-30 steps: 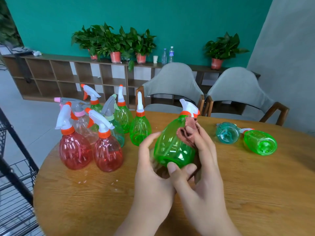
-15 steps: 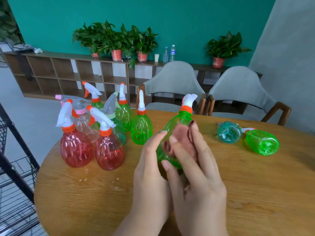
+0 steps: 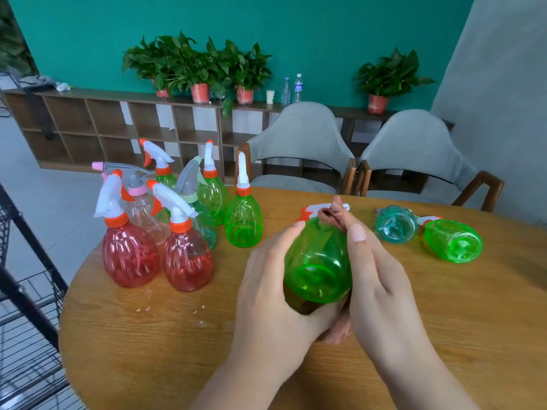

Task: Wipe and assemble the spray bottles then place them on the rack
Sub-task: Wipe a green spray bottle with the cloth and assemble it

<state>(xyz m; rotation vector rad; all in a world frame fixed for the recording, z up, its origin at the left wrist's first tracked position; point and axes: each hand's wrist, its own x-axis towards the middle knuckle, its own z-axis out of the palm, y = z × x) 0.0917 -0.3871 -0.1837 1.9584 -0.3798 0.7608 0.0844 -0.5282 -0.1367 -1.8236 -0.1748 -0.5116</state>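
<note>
A green spray bottle [image 3: 318,263] is tipped away from me over the round wooden table [image 3: 444,321], its base toward the camera and its white and orange trigger head pointing away. My left hand [image 3: 269,294] grips the bottle's left side and base. My right hand [image 3: 376,279] presses a pinkish-brown cloth [image 3: 333,214] against the bottle's right side and neck; more cloth shows below the bottle. Several assembled bottles, red [image 3: 130,255], green [image 3: 244,218] and clear, stand at the left.
A teal bottle [image 3: 395,224] and a green bottle [image 3: 453,241] lie on their sides at the right. A black wire rack [image 3: 26,306] stands off the table's left edge. Two grey chairs [image 3: 299,143] sit behind the table. Small crumbs dot the tabletop.
The green bottle has tilted further away, so its base now faces me. My right hand with the cloth has slid from the front of the bottle to its right side and neck.
</note>
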